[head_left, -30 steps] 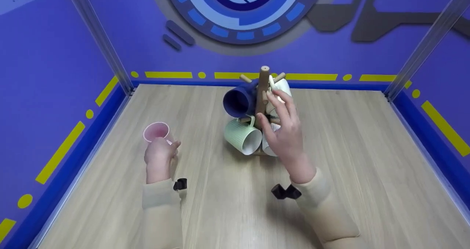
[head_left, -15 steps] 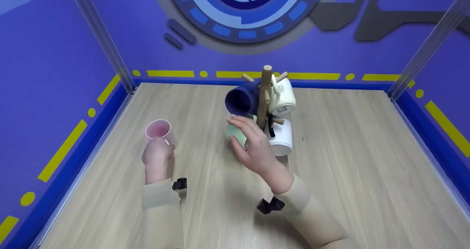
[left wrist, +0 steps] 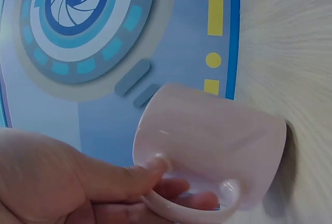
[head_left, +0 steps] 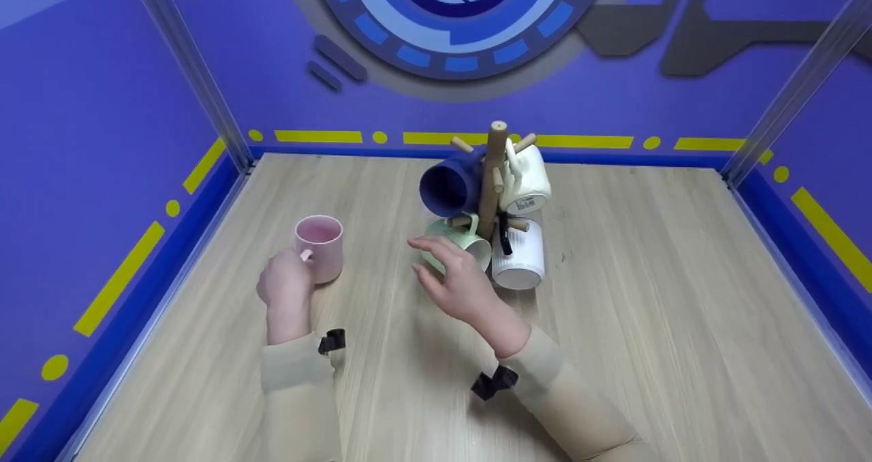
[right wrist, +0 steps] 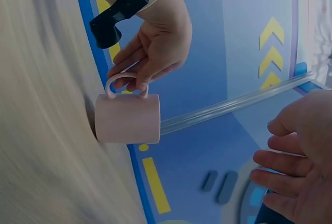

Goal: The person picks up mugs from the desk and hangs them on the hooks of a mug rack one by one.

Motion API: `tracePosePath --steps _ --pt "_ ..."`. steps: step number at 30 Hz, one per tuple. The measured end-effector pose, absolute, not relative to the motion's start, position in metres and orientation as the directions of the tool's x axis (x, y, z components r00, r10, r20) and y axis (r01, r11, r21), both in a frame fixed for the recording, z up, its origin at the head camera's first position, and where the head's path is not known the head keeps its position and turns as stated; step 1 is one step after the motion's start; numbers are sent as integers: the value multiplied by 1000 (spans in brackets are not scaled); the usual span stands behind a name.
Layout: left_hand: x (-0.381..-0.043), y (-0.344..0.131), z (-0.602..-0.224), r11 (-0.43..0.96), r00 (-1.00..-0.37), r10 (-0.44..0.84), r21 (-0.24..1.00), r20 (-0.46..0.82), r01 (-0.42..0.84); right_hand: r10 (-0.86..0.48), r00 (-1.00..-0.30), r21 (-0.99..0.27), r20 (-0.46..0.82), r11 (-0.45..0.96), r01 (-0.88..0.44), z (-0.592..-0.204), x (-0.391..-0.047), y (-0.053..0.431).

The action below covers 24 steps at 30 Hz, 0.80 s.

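Note:
A pink mug point(head_left: 328, 261) stands upright at the left of the table, its base at or close to the tabletop. By its handle point(left wrist: 197, 212) my left hand point(head_left: 286, 288) holds it, thumb on top and fingers through the loop. My right hand point(head_left: 463, 288), fingers spread and relaxed, is in front of the wooden mug tree point(head_left: 496, 150) and partly covers a pale green mug point(head_left: 481, 252) hanging there. The right wrist view shows nothing in this hand point(right wrist: 301, 167).
Also on the tree hang a dark blue mug point(head_left: 446, 188), a cream mug point(head_left: 531, 182) and a white mug point(head_left: 521, 264) with a black handle. Blue printed walls point(head_left: 272, 94) enclose the wooden table point(head_left: 647, 298) at the back and sides.
My right hand has come away from beside the cream mug, leftward and down past the green one. My left hand has turned the pink mug and brought it slightly right.

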<state>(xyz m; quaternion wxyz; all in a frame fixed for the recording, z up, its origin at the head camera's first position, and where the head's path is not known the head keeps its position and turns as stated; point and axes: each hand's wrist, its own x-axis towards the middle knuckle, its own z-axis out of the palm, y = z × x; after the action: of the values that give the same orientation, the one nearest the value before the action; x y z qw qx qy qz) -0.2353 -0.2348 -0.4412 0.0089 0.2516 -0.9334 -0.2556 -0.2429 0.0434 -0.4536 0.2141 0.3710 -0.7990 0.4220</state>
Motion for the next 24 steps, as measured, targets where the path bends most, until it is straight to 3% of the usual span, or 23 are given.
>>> tracePosePath --steps 5,12,18,24 --pt "-232 -233 -436 758 -884 -467 503 -27 -416 -448 -672 -553 590 382 -740 -459 -244 42" --pt "-223 -228 -420 821 -942 -337 486 -16 -302 -471 -700 -590 537 384 -711 -460 -244 41" --pt "-212 -218 -408 886 -989 -131 456 65 -87 -518 -715 -606 470 399 -688 -459 -244 42" --pt "-205 -204 -404 891 -985 98 428 144 151 -601 -735 -614 314 463 -640 -456 -242 45"
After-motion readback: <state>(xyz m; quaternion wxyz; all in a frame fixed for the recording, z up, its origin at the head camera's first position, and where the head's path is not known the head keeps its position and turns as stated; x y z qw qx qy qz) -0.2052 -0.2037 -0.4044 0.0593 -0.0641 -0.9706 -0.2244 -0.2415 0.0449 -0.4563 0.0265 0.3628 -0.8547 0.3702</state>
